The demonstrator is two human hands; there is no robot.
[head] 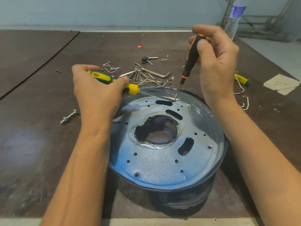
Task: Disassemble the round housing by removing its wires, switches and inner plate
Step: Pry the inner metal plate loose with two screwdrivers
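The round housing (167, 144) sits at the worktop's near edge; the left hand (96, 93) grips a yellow-green screwdriver (114, 82), the right hand (216, 62) pinches a black-orange screwdriver (190, 59), both tips at the inner plate's (156, 167) far rim.

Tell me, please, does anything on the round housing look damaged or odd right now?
Yes. The central opening of the inner plate is jagged and irregular, edged with a glossy, uneven ring of what looks like glue or sealant, unlike the clean slots around it. Both screwdriver tips meet at the plate's far edge.

Head camera looks steeply down, close over the table (40, 95) (wide-angle).
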